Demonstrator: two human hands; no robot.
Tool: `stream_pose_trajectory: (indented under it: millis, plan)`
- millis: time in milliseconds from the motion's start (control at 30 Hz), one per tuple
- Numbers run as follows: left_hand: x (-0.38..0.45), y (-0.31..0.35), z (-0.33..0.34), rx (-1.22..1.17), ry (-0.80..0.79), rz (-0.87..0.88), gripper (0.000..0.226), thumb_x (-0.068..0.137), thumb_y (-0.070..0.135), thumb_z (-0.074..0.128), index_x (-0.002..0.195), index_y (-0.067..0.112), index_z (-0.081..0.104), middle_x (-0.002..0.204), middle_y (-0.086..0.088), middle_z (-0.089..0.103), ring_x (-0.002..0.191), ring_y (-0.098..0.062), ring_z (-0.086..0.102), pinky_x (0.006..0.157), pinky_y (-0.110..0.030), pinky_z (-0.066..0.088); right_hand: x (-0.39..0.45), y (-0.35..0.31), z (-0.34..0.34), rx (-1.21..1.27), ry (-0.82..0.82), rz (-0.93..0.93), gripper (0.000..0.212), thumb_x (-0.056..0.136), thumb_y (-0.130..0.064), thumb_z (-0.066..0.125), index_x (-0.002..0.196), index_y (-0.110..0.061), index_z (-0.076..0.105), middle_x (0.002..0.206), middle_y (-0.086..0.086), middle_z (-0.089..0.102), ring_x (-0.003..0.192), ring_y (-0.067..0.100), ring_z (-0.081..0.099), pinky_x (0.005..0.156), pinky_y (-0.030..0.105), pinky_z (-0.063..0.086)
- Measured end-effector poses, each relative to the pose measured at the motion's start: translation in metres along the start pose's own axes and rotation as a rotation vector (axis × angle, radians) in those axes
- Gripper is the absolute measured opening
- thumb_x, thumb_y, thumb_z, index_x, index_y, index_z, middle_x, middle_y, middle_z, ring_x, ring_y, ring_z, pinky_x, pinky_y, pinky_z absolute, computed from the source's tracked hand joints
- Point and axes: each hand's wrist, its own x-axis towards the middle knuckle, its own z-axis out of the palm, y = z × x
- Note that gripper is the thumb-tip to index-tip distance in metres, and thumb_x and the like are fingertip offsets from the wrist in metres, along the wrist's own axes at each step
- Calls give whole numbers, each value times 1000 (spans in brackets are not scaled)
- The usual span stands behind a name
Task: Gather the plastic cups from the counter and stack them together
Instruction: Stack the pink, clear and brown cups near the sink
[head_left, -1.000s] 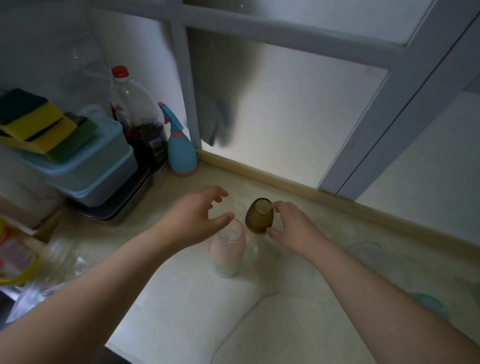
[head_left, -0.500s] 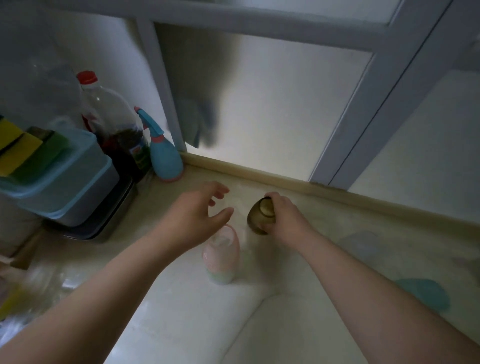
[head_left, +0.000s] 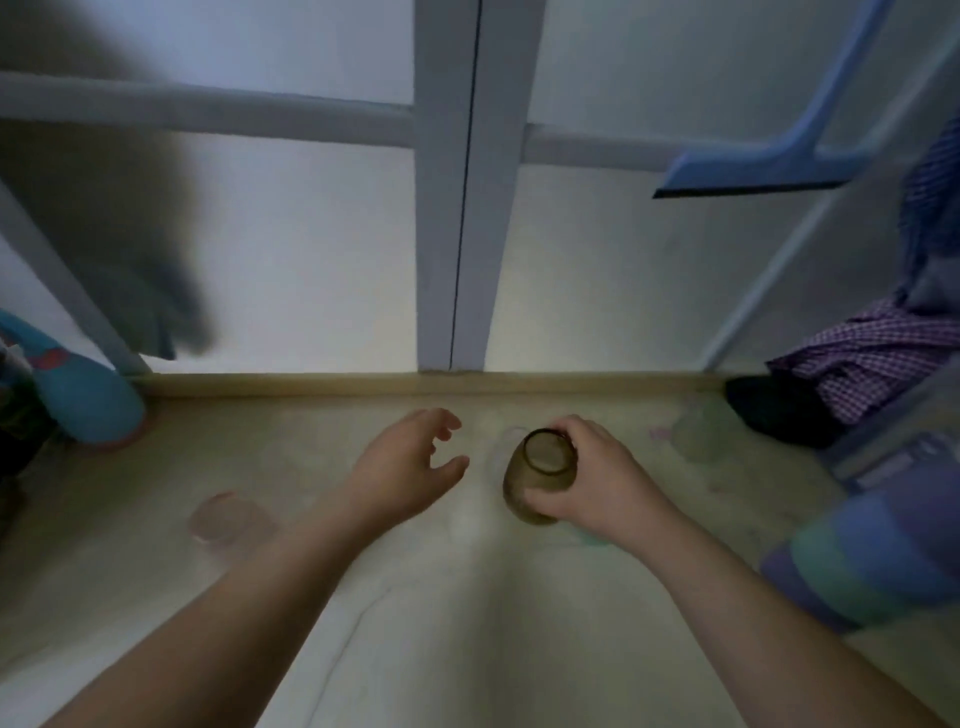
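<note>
Brown cup (head_left: 540, 475) being gripped over the counter (head_left: 311, 597).
Translucent, smoky, rounded; right hand (head_left: 597, 480) is curling around it, left hand (head_left: 408, 465) is hovering open, holding nothing.

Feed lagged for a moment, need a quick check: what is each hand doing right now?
Left hand: open, fingers spread above the counter, holding nothing.
Right hand: grips the brown cup, fingers curled round it.
</note>
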Motion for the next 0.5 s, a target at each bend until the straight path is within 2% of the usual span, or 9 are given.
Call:
stream_pose_trajectory:
  millis: [133,300,400,500]
  plan:
    - [24,10,39,12,-82,-23,50,83,32,62,128,18,46,127,-3,54,107,-18,55,89,-31,47,-19,32,-20,66,99,77,64,59,-35,80,115,-28,50,108,-5,51,104,14,52,94,30,45]
    - [55,14,75,37,-128,-44,66,78,31,69,135,16,38,139,-7,45,122,-25,49,97,-34,41,-29,59,-29,129,219,112,67,60,-30,80,119,-27,50,111,-9,47,109,13,50,97,32,45]
    - [70,13,93,13,-181,-61,75,74,30,73,137,15,34,141,-9,43,124,-27,47,100,-34,40,-32,67,-31,143,225,126,67,62,-30,79,122,-28,49,114,-16,40,114,10,47,100,32,45]
    - [79,9,107,-4,-216,-92,75,73,26,75,135,14,35,138,-12,46,121,-30,48,97,-35,40,-33,71,-31,142,225,133,69,62,-31,79,124,-27,48,123,-14,43,114,11,48,99,34,46]
